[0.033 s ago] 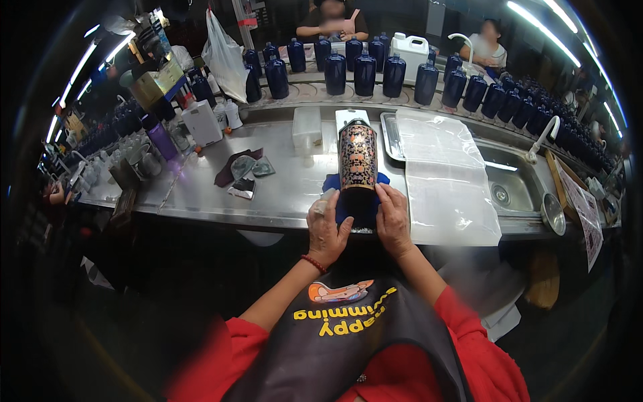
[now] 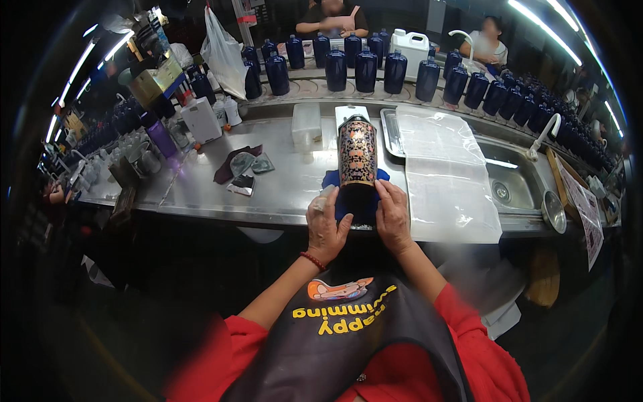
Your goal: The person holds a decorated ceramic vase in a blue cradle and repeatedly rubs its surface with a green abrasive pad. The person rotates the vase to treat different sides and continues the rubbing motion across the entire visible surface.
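A dark bottle (image 2: 358,154) lies on the steel counter at the middle, its neck pointing away from me. Around its body runs a patterned band in gold, red and blue, while the near end is plain and dark. My left hand (image 2: 326,228) grips the left side of that near end, with a pale wrap on one finger. From the right, my right hand (image 2: 394,218) presses its fingers to the opposite side. Under the bottle is a blue cloth (image 2: 330,181), partly hidden. A white block (image 2: 351,112) stands just behind the bottle's neck.
Clear sheets (image 2: 449,181) cover a metal tray (image 2: 391,132) on the right, beside a sink (image 2: 509,191) and a steel bowl (image 2: 553,213). Dark scraps (image 2: 244,167) and a clear plastic box (image 2: 307,127) lie left. Blue bottles (image 2: 366,72) line a conveyor behind; two people sit beyond.
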{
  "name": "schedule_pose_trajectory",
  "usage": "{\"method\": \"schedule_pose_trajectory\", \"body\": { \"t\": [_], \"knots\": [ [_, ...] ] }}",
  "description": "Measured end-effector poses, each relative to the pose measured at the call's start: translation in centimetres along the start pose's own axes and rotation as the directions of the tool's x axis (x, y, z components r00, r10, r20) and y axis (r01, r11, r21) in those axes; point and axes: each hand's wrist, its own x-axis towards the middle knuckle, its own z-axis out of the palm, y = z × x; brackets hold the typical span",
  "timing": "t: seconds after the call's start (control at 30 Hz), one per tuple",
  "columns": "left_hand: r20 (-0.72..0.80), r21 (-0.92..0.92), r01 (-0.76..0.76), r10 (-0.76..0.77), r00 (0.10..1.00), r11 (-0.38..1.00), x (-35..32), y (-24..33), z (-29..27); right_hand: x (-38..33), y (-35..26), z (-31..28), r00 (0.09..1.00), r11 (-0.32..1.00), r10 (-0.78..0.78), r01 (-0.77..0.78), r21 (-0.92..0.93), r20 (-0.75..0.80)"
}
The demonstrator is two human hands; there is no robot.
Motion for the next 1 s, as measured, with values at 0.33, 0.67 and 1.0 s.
{"method": "schedule_pose_trajectory", "body": {
  "t": [0.33, 0.67, 1.0],
  "knots": [
    [0.061, -0.039, 0.041, -0.039, 0.997, 0.998, -0.3, -0.3, -0.3, -0.1, 0.2, 0.3, 1.0, 1.0, 0.009, -0.008, 0.029, -0.014],
    [0.184, -0.354, 0.249, -0.194, 0.964, 0.902, 4.1, -3.1, -3.6, 0.4, -0.2, -0.5, 0.998, 1.0, 0.027, -0.027, -0.003, 0.06],
    [0.167, -0.452, 0.181, -0.116, 0.979, 0.873, 4.0, -4.4, -2.7, 1.0, -0.9, -0.8, 0.976, 0.988, 0.152, -0.147, -0.045, 0.156]
  ]
}}
